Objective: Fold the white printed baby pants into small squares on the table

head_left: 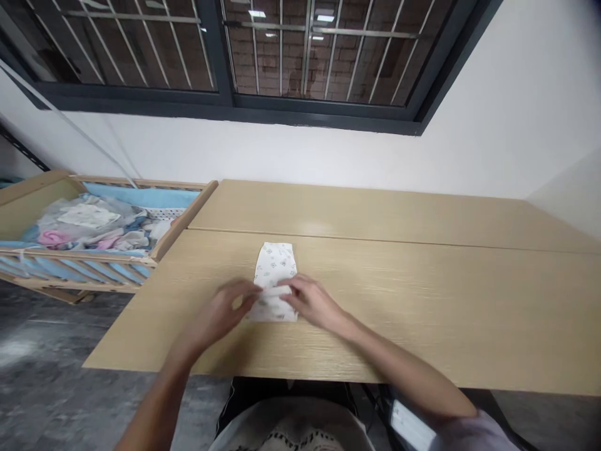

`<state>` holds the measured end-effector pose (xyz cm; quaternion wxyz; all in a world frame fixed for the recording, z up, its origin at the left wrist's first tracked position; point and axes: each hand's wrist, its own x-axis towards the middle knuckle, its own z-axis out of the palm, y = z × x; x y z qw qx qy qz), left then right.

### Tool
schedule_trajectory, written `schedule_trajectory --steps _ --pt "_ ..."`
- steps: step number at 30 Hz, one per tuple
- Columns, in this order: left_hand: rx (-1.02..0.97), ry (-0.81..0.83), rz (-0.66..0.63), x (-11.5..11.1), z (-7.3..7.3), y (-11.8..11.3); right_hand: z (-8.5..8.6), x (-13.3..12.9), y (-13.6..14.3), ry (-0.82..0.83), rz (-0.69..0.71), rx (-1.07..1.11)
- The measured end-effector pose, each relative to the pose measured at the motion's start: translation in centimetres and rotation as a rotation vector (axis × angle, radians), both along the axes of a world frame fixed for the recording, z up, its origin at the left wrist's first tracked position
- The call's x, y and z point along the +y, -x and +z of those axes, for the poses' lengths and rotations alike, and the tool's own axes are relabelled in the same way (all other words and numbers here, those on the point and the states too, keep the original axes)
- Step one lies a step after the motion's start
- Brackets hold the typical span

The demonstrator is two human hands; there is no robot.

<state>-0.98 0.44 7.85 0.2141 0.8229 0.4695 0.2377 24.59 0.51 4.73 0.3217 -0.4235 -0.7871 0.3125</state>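
A white cloth (pixel 275 263) with a small grey print lies on the wooden table, folded into a narrow strip; it looks like a small garment, but its kind does not show clearly. My left hand (pixel 230 307) pinches a folded edge of it on the left side, thumb against fingers. Across from it, my right hand (pixel 312 300) pinches the same edge on the right. Between the two hands that edge is raised a little above the lower part of the cloth. Both hands are slightly blurred.
The wide wooden table (pixel 422 300) has a seam running across it and meets a white wall behind. At the left stands a wooden crib (pixel 159 250) with blue lining, holding a pile of clothes (pixel 94 219). A barred window (pixel 310 56) is above.
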Motion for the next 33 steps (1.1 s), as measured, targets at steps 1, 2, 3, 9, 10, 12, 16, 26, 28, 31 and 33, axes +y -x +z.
schedule_trajectory --steps 1,2,3,9,10,12,16,26,28,31,33 --pt "-0.003 -0.014 0.013 1.8 0.2 -0.4 -0.4 1.9 0.1 0.021 -0.06 0.009" --pt "-0.001 -0.032 0.023 3.6 0.3 -0.9 -0.8 3.9 0.2 0.037 -0.116 0.023" --pt "0.013 -0.037 0.036 5.4 0.2 -1.4 -1.2 5.7 0.2 0.045 -0.148 0.038" --pt "0.16 0.016 0.136 13.7 -2.1 -4.6 -3.1 14.4 0.0 0.083 -0.285 -0.04" --pt "0.179 0.018 0.147 14.5 -2.4 -5.1 -3.4 15.2 0.0 0.086 -0.314 -0.071" --pt "0.225 0.02 0.176 15.7 -2.9 -6.0 -4.1 16.3 0.0 0.097 -0.339 -0.114" --pt "0.296 -0.054 0.255 14.2 -2.9 -7.0 -4.7 16.6 -0.1 0.121 -0.34 -0.171" --pt "0.604 -0.11 0.312 -3.0 -7.7 -9.6 -3.7 10.6 2.7 -0.396 0.402 -0.419" --pt "0.629 -0.1 0.305 -3.6 -8.3 -9.9 -4.9 10.0 3.6 -0.395 0.534 -0.456" --pt "0.645 -0.112 0.294 -3.3 -8.5 -9.7 -6.9 10.2 4.1 -0.35 0.588 -0.508" --pt "0.656 -0.113 0.284 -3.1 -8.4 -9.3 -7.8 11.0 3.9 -0.319 0.584 -0.526"
